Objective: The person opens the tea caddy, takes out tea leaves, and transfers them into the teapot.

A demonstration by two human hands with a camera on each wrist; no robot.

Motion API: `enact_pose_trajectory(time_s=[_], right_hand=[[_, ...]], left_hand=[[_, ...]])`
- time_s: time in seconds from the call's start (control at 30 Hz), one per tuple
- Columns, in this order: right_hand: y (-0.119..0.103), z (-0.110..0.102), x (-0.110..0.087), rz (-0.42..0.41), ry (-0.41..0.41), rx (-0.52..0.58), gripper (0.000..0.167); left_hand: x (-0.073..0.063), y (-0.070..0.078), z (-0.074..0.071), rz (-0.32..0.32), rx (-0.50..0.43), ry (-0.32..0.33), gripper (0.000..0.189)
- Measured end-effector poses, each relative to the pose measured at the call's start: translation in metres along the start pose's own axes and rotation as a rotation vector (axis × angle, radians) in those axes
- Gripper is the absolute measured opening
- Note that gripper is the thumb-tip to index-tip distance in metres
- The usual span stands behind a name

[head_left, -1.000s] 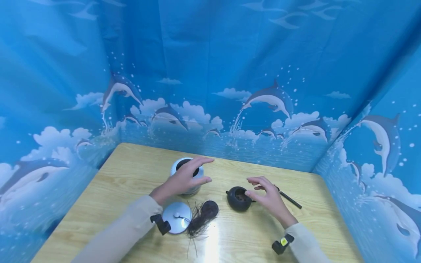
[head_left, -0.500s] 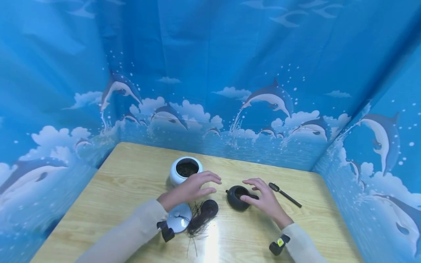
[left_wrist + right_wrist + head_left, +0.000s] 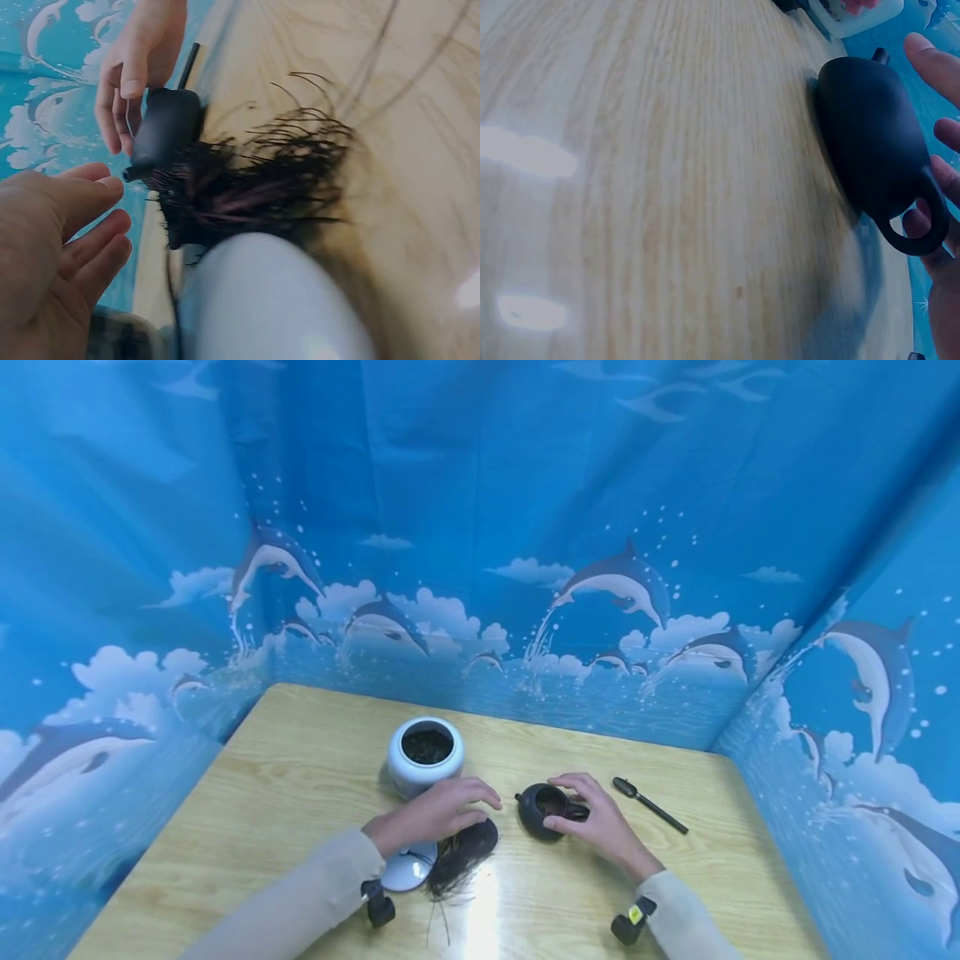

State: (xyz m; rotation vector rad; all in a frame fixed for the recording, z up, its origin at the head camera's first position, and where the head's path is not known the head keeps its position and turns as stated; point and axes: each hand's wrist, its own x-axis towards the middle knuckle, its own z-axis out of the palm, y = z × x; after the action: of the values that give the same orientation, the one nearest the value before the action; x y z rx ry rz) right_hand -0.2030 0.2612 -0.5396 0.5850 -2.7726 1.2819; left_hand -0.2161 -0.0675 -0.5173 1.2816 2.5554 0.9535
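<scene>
A small black teapot stands lidless on the table, its side handle toward my right hand. That hand curves loosely around the handle side, thumb and fingers spread over the pot; whether they touch it I cannot tell. In the right wrist view the handle loop of the teapot lies beside the fingers. My left hand hovers with relaxed fingers, holding nothing. Below and beside it lie a white domed lid and a dark round-ended bundle of thin strands, also large in the left wrist view.
A white round jar with dark leafy contents stands behind my left hand. Right of the teapot lies a black scoop with a long handle. A blue dolphin-print curtain hangs around the wooden table.
My left hand has moved from over the jar toward me, uncovering the jar's mouth. My right hand has shifted left and closer around the teapot, leaving the scoop fully visible.
</scene>
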Motion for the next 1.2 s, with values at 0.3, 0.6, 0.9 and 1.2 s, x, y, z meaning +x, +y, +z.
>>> enact_pose_trajectory(time_s=[0.3,0.6,0.9,1.2], right_hand=[[0.004,0.002,-0.003,0.011,-0.017,-0.019,0.066],[0.005,0.003,-0.004,0.032,-0.025,-0.024,0.066],[0.008,0.004,-0.003,0.043,-0.034,-0.016,0.067],[0.009,0.005,-0.004,0.046,-0.031,-0.011,0.067]], left_hand=[[-0.003,-0.009,0.011,-0.076,0.064,-0.076,0.029],[-0.006,-0.014,0.014,-0.083,0.074,-0.102,0.029],[-0.009,-0.014,0.018,-0.114,0.092,-0.055,0.02],[-0.006,-0.009,0.024,-0.148,0.073,-0.014,0.017]])
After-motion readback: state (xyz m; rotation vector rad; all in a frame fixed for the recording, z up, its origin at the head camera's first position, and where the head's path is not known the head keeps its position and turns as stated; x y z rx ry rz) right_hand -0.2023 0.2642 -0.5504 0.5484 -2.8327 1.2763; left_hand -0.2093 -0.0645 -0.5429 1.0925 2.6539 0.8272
